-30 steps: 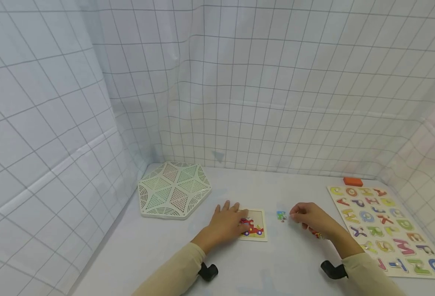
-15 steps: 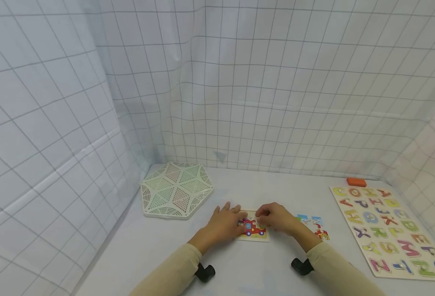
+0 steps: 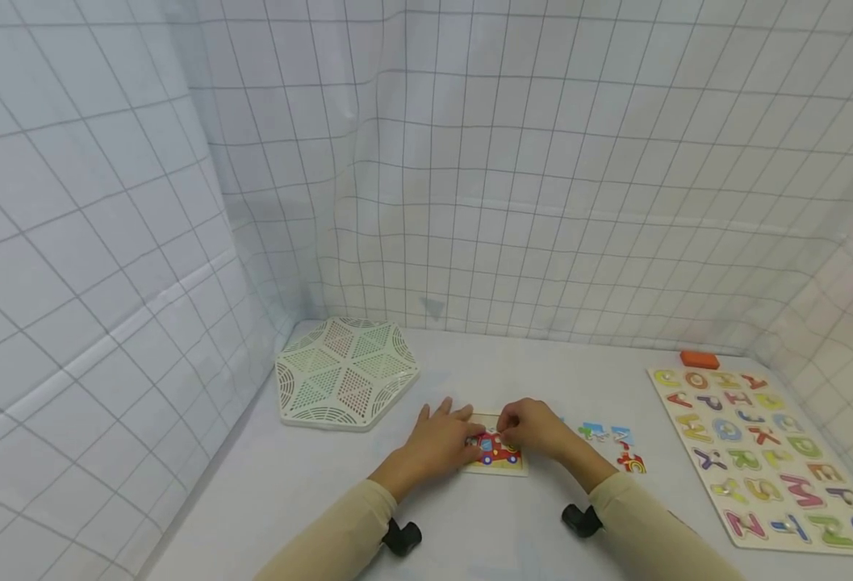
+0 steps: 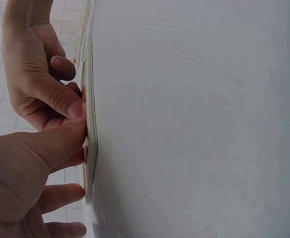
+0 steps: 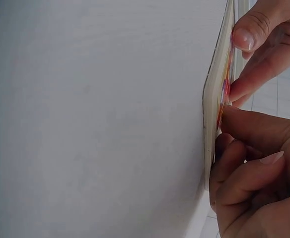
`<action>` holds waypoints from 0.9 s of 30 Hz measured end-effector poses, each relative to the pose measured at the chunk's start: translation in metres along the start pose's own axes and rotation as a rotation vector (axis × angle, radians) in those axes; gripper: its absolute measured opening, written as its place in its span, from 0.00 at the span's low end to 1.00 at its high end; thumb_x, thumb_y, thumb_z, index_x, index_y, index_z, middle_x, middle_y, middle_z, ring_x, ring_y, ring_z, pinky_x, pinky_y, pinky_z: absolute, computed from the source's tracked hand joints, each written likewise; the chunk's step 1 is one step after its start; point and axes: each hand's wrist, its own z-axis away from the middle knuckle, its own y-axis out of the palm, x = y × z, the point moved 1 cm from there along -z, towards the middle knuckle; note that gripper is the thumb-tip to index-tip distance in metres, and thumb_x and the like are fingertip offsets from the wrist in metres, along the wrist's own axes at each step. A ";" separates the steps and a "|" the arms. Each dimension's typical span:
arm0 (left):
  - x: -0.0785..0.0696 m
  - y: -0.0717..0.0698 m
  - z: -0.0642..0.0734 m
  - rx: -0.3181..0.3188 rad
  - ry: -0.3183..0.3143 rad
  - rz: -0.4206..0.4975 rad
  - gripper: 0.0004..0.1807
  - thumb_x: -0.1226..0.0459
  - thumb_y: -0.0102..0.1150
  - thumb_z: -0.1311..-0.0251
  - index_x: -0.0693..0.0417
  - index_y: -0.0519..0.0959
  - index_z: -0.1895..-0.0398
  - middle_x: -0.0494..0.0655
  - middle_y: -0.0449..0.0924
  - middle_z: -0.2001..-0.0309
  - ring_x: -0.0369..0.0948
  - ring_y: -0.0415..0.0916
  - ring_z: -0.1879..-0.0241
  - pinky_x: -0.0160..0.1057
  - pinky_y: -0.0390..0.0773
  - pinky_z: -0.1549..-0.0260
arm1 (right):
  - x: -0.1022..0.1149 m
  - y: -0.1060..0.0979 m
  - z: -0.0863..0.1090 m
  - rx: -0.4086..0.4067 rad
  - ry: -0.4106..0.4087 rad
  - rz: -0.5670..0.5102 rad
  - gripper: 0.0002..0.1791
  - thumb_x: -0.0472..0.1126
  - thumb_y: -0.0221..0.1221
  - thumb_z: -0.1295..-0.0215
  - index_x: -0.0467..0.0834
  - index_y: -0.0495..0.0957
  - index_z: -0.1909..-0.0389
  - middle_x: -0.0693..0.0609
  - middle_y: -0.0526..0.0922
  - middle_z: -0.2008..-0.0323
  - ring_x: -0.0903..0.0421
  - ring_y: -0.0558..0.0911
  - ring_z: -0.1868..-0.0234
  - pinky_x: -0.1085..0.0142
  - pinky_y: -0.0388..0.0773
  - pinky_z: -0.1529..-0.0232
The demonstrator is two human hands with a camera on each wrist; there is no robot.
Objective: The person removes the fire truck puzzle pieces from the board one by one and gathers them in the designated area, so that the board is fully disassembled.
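1. While both hands work close together at the middle of a white table (image 3: 470, 532), a small wooden puzzle board (image 3: 502, 473) lies flat beneath them, showing a red vehicle (image 3: 495, 452) with wheels.
2. The left hand (image 3: 429, 442) is spread across the board's left side, fingers extended, thumb and fingertips touching it.
3. The right hand (image 3: 535, 429) is over the board's upper right part, fingers curled and thumb tip touching the picture; whether it pinches a piece is hidden, so I cannot tell.
4. Right of the right hand, loose blue puzzle pieces (image 3: 620, 436) lie near a red-and-yellow piece (image 3: 633, 463), apart from the board.
5. Farther right, a large alphabet board (image 3: 778, 474) carries colourful letters, with an orange block (image 3: 699, 360) just beyond its far edge.
6. Toward the back left sits a white hexagonal perforated panel (image 3: 346, 373).
7. White grid-patterned sheeting (image 3: 470, 177) surrounds the table's back and sides.
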 end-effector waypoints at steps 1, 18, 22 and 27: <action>0.000 0.000 0.000 -0.001 -0.001 -0.002 0.23 0.46 0.63 0.34 0.36 0.82 0.37 0.48 0.71 0.28 0.61 0.59 0.25 0.71 0.57 0.33 | 0.001 0.000 -0.001 0.001 -0.005 0.007 0.06 0.34 0.67 0.40 0.46 0.82 0.72 0.56 0.80 0.75 0.58 0.76 0.70 0.64 0.75 0.66; -0.001 0.003 -0.001 0.009 -0.021 -0.013 0.24 0.46 0.63 0.34 0.35 0.81 0.36 0.47 0.71 0.27 0.60 0.58 0.24 0.71 0.57 0.32 | -0.002 0.000 -0.002 0.006 -0.077 0.032 0.07 0.35 0.68 0.41 0.47 0.79 0.73 0.57 0.77 0.77 0.60 0.74 0.78 0.68 0.70 0.78; -0.002 0.003 0.000 0.006 -0.017 -0.008 0.23 0.47 0.63 0.34 0.36 0.81 0.36 0.47 0.70 0.27 0.61 0.58 0.25 0.71 0.58 0.32 | -0.004 0.000 -0.003 -0.004 -0.094 0.040 0.07 0.35 0.68 0.43 0.48 0.79 0.74 0.57 0.77 0.78 0.62 0.74 0.80 0.69 0.70 0.80; -0.002 0.002 0.000 0.006 -0.018 -0.008 0.24 0.47 0.64 0.34 0.36 0.81 0.36 0.48 0.70 0.27 0.61 0.58 0.25 0.71 0.57 0.32 | -0.003 -0.002 -0.003 -0.013 -0.111 0.044 0.07 0.35 0.67 0.43 0.48 0.78 0.74 0.58 0.77 0.78 0.62 0.73 0.80 0.69 0.70 0.80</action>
